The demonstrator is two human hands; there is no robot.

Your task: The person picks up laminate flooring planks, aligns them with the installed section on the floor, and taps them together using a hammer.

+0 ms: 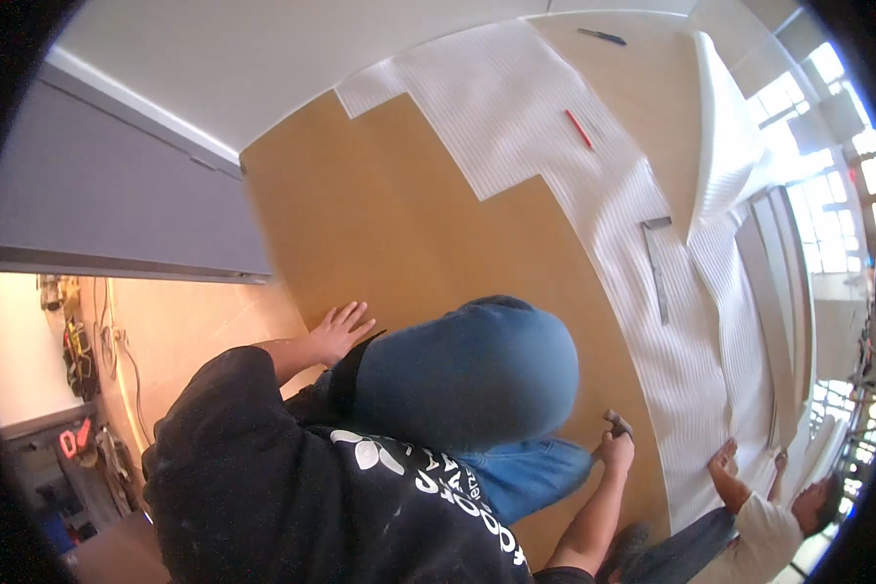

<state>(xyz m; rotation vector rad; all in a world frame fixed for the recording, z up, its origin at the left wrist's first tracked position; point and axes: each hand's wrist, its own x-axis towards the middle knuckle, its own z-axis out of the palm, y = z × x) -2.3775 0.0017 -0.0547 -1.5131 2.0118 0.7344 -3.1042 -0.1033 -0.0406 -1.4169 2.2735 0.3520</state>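
I am kneeling on tan floor boards [360, 214] with stepped far ends. My left hand [341, 331] lies flat on the boards beside my knee, its fingers spread. Out to the right, my right hand [615, 451] is closed around a hammer [618, 424]. Its metal head shows above the fist, and its handle is mostly hidden. White ribbed underlay sheet [516, 107] borders the boards at the far side and the right. On that sheet lie a metal square [659, 273] and a red pencil [579, 128].
A utility knife [602, 37] lies at the far right. Underlay stands folded up [720, 127] near it. At lower right a co-worker [764, 535] sits by long planks [764, 292]. A grey door [117, 185] is at left, with cables and tools [78, 448] beyond.
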